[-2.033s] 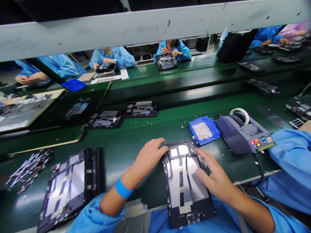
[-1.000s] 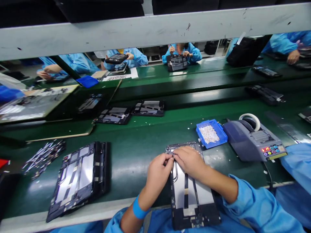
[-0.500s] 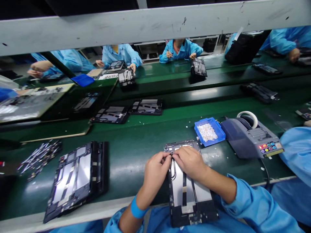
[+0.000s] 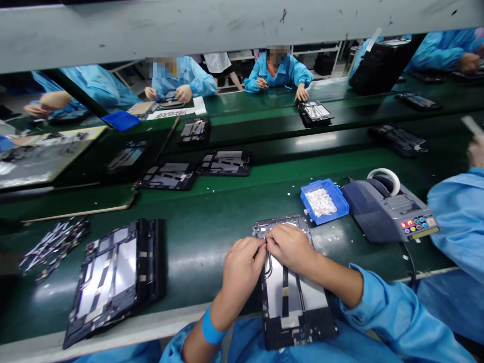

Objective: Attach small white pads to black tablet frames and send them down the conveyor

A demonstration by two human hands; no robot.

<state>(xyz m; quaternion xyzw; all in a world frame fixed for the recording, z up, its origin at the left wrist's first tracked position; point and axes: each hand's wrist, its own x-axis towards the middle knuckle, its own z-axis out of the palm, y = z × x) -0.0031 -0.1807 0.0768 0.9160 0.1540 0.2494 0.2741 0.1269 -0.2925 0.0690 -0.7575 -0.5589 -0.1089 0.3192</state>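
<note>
An opened tablet (image 4: 282,297) with silver panels and dark strips rests partly on the bench edge and partly over my lap. Near its upper left, my left hand (image 4: 244,264) pinches with thumb and index finger at a thin black cable. Right beside it, my right hand (image 4: 291,247) is closed, its fingertips meeting the left ones at the same spot. What the right fingers hold is hidden. Below the fingertips, a curved black cable (image 4: 268,267) lies on the silver panel.
Stacked opened tablets (image 4: 109,272) lie to the left, near a pile of thin strips (image 4: 56,244). At right are a blue tray (image 4: 323,201) of small white pieces and a tape dispenser (image 4: 389,206). Co-workers in blue sit across the line; another sleeve (image 4: 454,217) is close on my right.
My hands stay at the same spot on the tablet, with small finger shifts. The view tilts slightly. Across the line, both co-workers' tablets now lie on the belt.
</note>
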